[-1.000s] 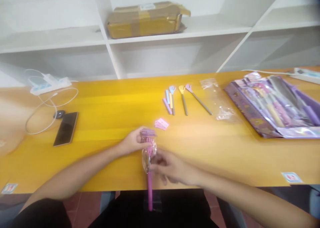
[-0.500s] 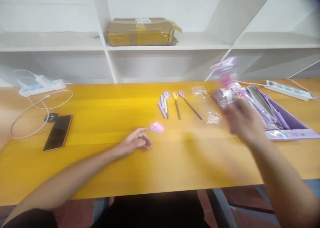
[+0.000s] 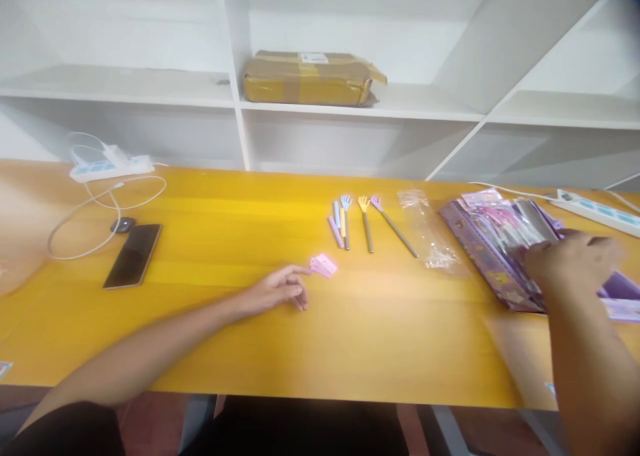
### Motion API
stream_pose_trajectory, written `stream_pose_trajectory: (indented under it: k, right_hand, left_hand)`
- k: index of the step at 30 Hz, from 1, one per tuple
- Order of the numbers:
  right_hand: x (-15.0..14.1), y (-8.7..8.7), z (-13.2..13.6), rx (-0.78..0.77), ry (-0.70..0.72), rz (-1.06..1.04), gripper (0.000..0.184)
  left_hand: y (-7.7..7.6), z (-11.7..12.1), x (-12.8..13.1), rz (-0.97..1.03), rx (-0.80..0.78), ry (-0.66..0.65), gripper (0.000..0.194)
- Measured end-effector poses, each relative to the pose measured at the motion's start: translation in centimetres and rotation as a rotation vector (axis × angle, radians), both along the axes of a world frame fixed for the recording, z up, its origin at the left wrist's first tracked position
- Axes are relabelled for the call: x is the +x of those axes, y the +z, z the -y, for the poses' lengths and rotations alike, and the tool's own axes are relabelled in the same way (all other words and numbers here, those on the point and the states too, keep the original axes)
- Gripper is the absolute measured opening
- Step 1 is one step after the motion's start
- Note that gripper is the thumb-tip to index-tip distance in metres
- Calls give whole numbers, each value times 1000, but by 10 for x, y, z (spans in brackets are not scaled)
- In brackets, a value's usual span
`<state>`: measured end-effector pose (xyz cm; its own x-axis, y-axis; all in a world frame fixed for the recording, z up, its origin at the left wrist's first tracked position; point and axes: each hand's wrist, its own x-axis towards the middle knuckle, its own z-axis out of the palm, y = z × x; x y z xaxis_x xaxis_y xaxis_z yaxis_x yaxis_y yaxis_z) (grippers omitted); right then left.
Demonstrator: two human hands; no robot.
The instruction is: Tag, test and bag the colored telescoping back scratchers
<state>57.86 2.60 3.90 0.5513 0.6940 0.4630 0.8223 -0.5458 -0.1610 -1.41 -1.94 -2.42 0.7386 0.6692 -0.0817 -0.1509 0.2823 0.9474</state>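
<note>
My left hand (image 3: 286, 289) rests on the table with its index finger stretched to the edge of the small pink cards (image 3: 324, 265); it holds nothing. Over the purple box (image 3: 475, 259) is my right hand (image 3: 573, 259), blurred, its fingers partly hidden, so its grip is unclear. Pink and clear plastic packets (image 3: 495, 213) lie in the box. Farther back are three small hand-shaped scratchers on metal rods: a blue one (image 3: 347, 219), a yellow one (image 3: 367, 223) and a purple one (image 3: 395, 226). Short coloured tubes (image 3: 336, 233) lie beside the blue one.
A crumpled clear bag (image 3: 433, 233) lies between the scratchers and the box. At the left are a phone (image 3: 133, 256), a black mouse (image 3: 123, 225) and a power strip (image 3: 113, 166) with a white cable. Another strip (image 3: 597, 213) lies behind the box. A taped carton (image 3: 310, 79) sits on the shelf.
My right hand has moved right and down over the box; the pink plastic packet it held up now appears to lie in the box. My left hand stays by the cards. The view has shifted.
</note>
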Motion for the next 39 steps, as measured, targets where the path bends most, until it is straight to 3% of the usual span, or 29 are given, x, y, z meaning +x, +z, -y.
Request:
stream_pose_trajectory:
  k: [2, 5, 7, 13, 16, 20, 25, 30, 33, 39]
  right_hand:
    - [-21, 9, -4, 55, -29, -104, 51]
    - [-64, 26, -12, -48, 166, -366, 39]
    - [-97, 32, -20, -77, 283, -431, 36]
    - [-174, 23, -63, -239, 582, -396, 18]
    - [-194, 15, -86, -320, 652, -383, 24]
    - [-211, -2, -96, -410, 622, -355, 35]
    - [-228, -20, -86, -500, 517, -273, 44]
    - [-243, -20, -83, -546, 483, -241, 34]
    - [-251, -17, -84, -510, 475, -247, 37]
    - [-281, -16, -79, -442, 599, -280, 39]
  left_hand:
    - [2, 0, 0, -24, 3, 2, 55]
    - [4, 1, 0, -95, 47, 26, 42]
    - [4, 1, -1, -131, 73, 67, 37]
    - [2, -1, -2, -147, 37, 141, 36]
    - [4, 0, -1, -124, 4, 133, 37]
    - [9, 1, 1, -109, -67, 159, 37]
    - [13, 3, -2, -161, -64, 127, 35]
    - [14, 2, -5, -171, -52, 95, 32]
    - [14, 1, -5, -161, -61, 90, 33]
    - [17, 2, -5, -203, -43, 66, 32]
